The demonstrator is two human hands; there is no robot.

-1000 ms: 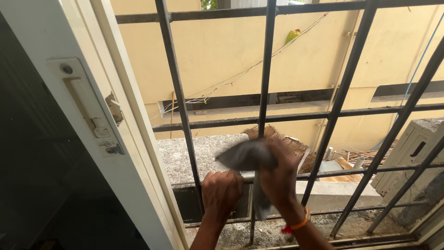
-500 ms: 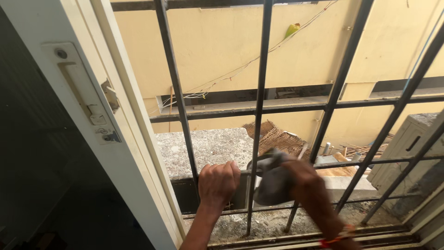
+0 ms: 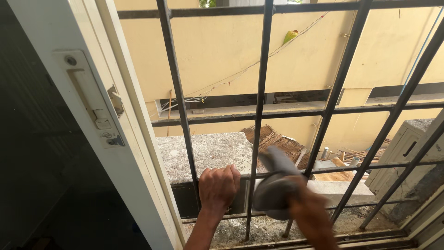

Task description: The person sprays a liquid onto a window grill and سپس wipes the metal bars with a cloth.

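Left hand [image 3: 218, 187] is closed in a fist round the lower horizontal bar [image 3: 370, 165] of the black window grille [image 3: 177, 92], knuckles up, placed as it was half a second ago; I read it as the anchor hand; right hand [image 3: 307, 210] is motion-blurred, wrapped round a bunched grey cloth [image 3: 273, 187] and pressing it against that same bar just right of the middle upright; I cannot tell how tightly its fingers close, only that the cloth is in its grasp

Change noted: a second ago the cloth sat higher, spread over the bar close beside the left fist; it then dropped below the bar, and now it lies across the bar again with a corner flicked upward; the right wrist has swung low and to the right; I judge this a back-and-forth rubbing stroke along one short section, wiping in progress, the rest of the grille not yet reached

White sliding frame [image 3: 88, 106] stands at left; stone ledge [image 3: 203, 153] lies outside, beyond the bars
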